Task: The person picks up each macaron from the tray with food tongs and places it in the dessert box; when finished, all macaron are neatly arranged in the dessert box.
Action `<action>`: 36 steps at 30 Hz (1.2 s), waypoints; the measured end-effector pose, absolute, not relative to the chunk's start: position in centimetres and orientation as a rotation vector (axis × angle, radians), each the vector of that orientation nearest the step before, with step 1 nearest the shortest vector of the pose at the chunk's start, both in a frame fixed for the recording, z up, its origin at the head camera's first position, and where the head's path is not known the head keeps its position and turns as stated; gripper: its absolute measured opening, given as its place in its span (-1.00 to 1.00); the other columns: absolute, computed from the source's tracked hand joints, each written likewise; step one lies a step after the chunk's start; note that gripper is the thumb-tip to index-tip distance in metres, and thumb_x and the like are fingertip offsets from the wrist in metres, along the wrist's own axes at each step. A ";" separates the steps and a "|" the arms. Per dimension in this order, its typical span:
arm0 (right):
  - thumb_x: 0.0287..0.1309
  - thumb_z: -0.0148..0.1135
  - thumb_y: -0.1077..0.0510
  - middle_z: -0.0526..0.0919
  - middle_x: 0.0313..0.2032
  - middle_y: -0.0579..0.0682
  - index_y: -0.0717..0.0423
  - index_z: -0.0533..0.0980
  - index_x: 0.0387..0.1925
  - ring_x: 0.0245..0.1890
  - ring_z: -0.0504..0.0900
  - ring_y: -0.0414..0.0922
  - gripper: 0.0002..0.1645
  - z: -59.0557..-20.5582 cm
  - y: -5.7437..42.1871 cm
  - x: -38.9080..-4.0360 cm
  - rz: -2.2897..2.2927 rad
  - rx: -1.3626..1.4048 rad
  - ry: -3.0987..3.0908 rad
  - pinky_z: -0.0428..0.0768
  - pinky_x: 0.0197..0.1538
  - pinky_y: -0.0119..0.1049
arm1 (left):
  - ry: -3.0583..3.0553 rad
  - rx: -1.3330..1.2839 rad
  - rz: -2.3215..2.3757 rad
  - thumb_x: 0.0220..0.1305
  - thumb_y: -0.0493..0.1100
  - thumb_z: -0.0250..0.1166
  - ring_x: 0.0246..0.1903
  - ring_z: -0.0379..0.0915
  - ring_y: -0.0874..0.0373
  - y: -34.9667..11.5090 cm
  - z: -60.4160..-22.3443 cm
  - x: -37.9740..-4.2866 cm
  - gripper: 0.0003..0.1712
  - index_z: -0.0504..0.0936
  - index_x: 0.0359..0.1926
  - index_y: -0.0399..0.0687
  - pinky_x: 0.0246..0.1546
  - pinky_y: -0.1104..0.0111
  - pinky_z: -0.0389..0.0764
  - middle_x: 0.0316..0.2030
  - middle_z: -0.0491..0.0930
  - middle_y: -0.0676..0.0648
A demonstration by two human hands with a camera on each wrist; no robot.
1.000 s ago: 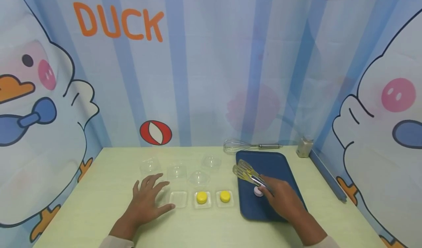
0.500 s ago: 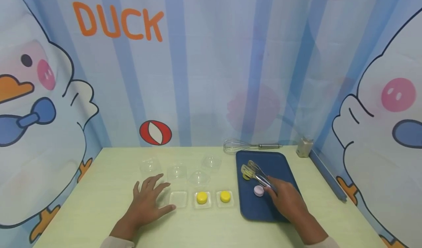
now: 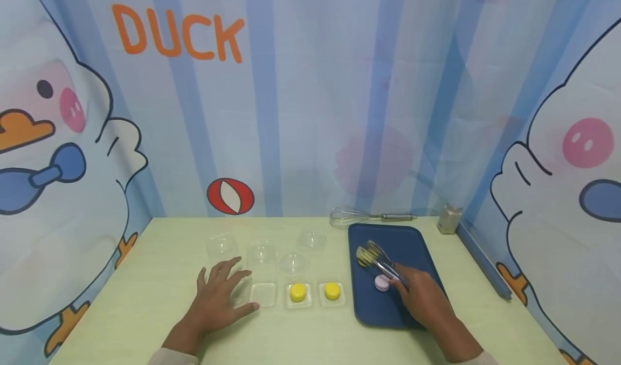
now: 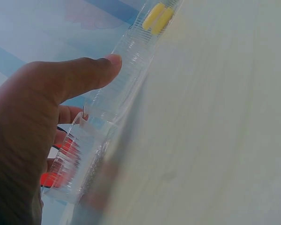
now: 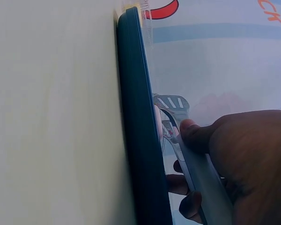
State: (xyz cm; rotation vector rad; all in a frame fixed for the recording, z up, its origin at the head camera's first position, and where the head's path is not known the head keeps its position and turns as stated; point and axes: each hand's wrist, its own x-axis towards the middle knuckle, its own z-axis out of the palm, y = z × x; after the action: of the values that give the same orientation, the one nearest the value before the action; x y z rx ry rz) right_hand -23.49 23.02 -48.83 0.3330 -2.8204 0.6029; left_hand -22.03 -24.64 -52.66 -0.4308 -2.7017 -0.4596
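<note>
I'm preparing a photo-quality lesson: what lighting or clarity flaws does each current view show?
Head: transparent plastic domes nearly blend into the pale yellow tabletop; left wrist: a soft shadow borders the lowest clear plastic container; right wrist: the navy rectangular tray looks dark.

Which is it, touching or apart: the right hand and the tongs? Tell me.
Touching. The right wrist view shows the right hand gripping the tongs, its thumb pressed on one side and fingers curled at the other.
</note>
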 end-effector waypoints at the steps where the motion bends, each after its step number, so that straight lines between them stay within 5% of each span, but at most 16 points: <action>1: 0.44 0.42 0.10 0.73 0.24 0.37 0.29 0.62 0.34 0.26 0.73 0.35 -0.44 -48.9 23.0 -23.5 0.598 0.332 -2.821 0.69 0.27 0.29 | -2.698 -0.435 -0.455 0.15 0.46 0.50 0.47 0.34 -0.29 -24.6 -52.7 -22.1 -0.19 0.68 0.29 0.15 0.37 -0.67 0.17 0.50 0.48 -0.19; 36: 0.40 0.46 0.11 0.77 0.18 0.35 0.26 0.66 0.30 0.19 0.79 0.31 -0.47 -49.1 23.0 -23.5 0.560 0.339 -2.811 0.73 0.21 0.25 | -2.687 -0.440 -0.438 0.15 0.47 0.50 0.46 0.36 -0.28 -24.6 -52.8 -22.1 -0.20 0.69 0.26 0.16 0.35 -0.66 0.21 0.47 0.51 -0.18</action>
State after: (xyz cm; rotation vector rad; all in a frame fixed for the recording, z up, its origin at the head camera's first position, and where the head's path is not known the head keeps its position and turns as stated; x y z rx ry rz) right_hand -23.54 22.97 -49.14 0.3387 -2.8111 0.5597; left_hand -22.14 -24.56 -52.81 -0.4400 -2.6870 -0.4380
